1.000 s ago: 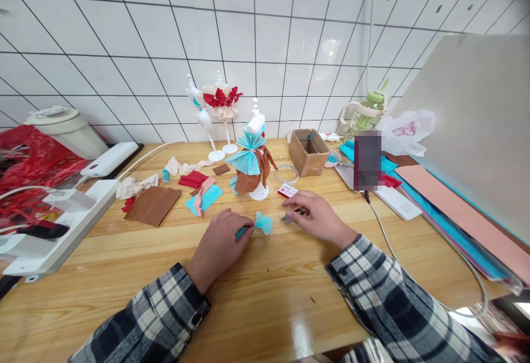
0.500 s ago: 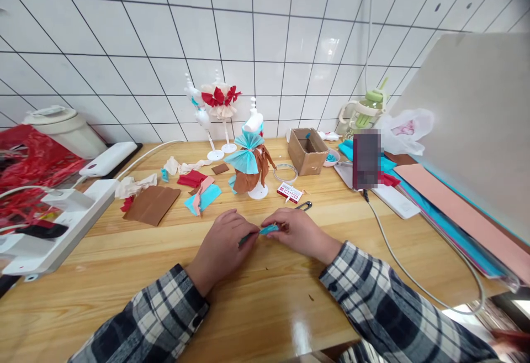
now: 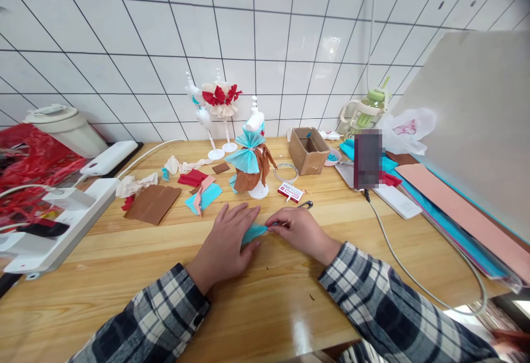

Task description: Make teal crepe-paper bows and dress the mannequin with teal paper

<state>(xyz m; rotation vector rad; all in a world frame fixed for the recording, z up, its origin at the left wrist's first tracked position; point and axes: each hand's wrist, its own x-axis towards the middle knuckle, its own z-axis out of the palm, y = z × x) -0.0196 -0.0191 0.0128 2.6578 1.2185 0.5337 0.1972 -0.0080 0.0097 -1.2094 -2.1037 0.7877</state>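
A piece of blue crepe paper (image 3: 253,233) lies on the table between my hands, partly covered by my left one. My left hand (image 3: 227,244) rests over it with fingers stretched out and thumb apart. At the paper's narrow right end, my right hand (image 3: 296,230) pinches it between thumb and fingers. Behind my right hand a dark metal loop (image 3: 307,204) shows; the rest of that tool is hidden. A small white dress form (image 3: 254,120) stands just beyond, dressed in a pleated blue bow (image 3: 248,150) and brown crepe paper (image 3: 250,178).
Two more dress forms (image 3: 229,147) stand near the tiled wall. Crepe scraps lie left, including a brown sheet (image 3: 152,204) and a red piece (image 3: 192,178). A cardboard box (image 3: 308,158), a wire coil (image 3: 285,179), a phone (image 3: 366,158) and a power strip (image 3: 83,225) are around.
My left hand has opened from a closed grip and its fingers have spread over the blue paper, which shows wider. My right hand stays at about the same place, still pinching.
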